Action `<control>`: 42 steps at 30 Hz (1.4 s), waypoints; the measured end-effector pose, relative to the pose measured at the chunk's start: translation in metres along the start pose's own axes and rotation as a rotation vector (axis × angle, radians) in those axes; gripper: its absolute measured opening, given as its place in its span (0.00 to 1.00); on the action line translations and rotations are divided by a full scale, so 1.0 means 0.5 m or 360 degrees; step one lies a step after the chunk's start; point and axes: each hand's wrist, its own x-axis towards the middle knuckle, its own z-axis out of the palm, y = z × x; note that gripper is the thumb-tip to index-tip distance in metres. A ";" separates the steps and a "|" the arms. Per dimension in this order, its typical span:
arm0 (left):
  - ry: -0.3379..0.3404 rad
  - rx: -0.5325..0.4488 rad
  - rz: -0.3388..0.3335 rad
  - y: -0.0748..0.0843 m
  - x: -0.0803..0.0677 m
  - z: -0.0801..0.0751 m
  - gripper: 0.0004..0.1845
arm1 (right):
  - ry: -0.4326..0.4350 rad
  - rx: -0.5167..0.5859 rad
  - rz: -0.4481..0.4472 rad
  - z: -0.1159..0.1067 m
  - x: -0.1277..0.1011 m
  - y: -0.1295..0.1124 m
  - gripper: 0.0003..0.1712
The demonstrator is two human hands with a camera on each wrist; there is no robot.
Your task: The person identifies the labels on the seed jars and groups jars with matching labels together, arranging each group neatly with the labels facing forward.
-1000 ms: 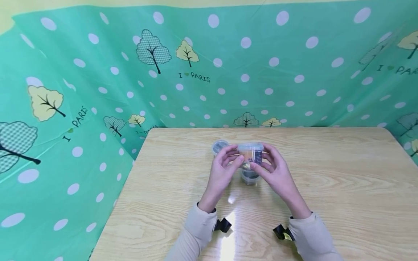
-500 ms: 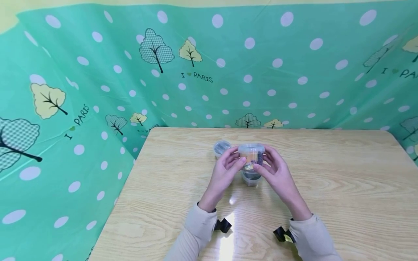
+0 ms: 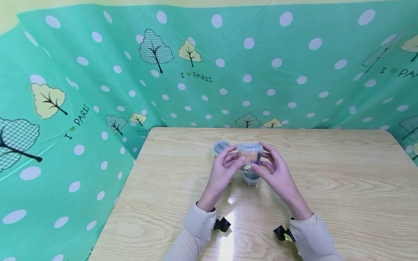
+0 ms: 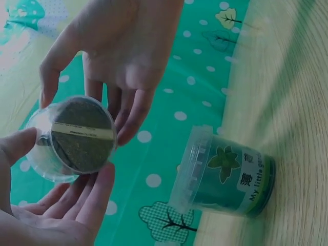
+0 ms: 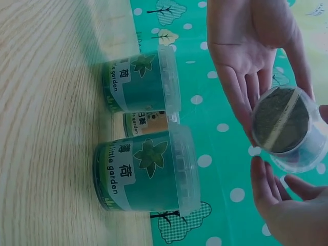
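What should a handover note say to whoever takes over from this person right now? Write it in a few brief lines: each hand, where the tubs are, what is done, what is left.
Left hand: grips the held tub by fingertips and thumb.
Right hand: grips the same tub from the other side.
Held tub: orange label, lid on, raised above the table.
On the table: near green tub, far green tub, and an orange tub between and behind them, all lidded and upright.
Done: one tub lifted.
Left: probably setting it down among the others; three tubs untouched.
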 end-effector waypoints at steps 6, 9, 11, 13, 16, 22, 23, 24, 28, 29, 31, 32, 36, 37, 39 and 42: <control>0.0041 -0.0003 0.0018 0.000 0.002 0.000 0.29 | 0.0056 -0.0051 -0.0015 0.007 0.002 -0.003 0.44; 0.0050 -0.0007 0.0021 -0.002 0.003 0.001 0.29 | 0.0062 -0.0048 -0.0017 0.009 0.003 -0.002 0.45; 0.0048 -0.0007 0.0022 -0.003 0.003 0.001 0.29 | 0.0070 -0.0053 -0.0013 0.009 0.003 -0.002 0.45; 0.0039 -0.0004 0.0021 -0.004 0.003 0.002 0.29 | 0.0077 -0.0054 -0.0012 0.008 0.003 -0.001 0.44; 0.0024 0.0020 0.0013 -0.005 0.004 0.002 0.30 | 0.0084 -0.0052 -0.0020 0.007 0.004 0.000 0.43; 0.0001 0.0063 0.0007 -0.004 0.004 0.001 0.31 | 0.0084 -0.0021 -0.0060 0.006 0.004 -0.003 0.42; -0.0004 0.0066 0.0008 -0.004 0.004 0.000 0.30 | 0.0083 -0.0011 -0.0064 0.006 0.005 -0.003 0.41; -0.0006 0.0074 0.0009 -0.004 0.004 -0.001 0.31 | 0.0083 -0.0001 -0.0063 0.006 0.004 -0.004 0.41; -0.0023 0.0081 0.0022 -0.002 0.005 -0.003 0.30 | 0.0077 0.0031 -0.0072 0.005 0.004 -0.007 0.40; -0.0031 0.0077 0.0023 -0.002 0.005 -0.003 0.30 | 0.0075 0.0037 -0.0072 0.004 0.004 -0.007 0.40; -0.0050 0.0065 0.0019 -0.003 0.007 -0.003 0.30 | 0.0070 0.0044 -0.0076 0.003 0.004 -0.007 0.40; -0.0060 0.0056 0.0014 -0.003 0.007 -0.002 0.31 | 0.0067 0.0044 -0.0079 0.002 0.004 -0.006 0.40; -0.0095 0.0033 0.0007 -0.003 0.008 -0.002 0.32 | 0.0054 0.0056 -0.0099 0.001 0.004 -0.004 0.40; -0.0099 0.0030 0.0010 -0.003 0.008 -0.002 0.32 | 0.0048 0.0060 -0.0104 0.001 0.004 -0.003 0.39; -0.0102 0.0026 0.0015 -0.003 0.008 -0.002 0.32 | 0.0034 0.0071 -0.0109 0.002 0.004 -0.003 0.39; -0.0097 0.0027 0.0028 -0.002 0.007 -0.002 0.32 | 0.0010 0.0075 -0.0098 0.002 0.004 -0.003 0.38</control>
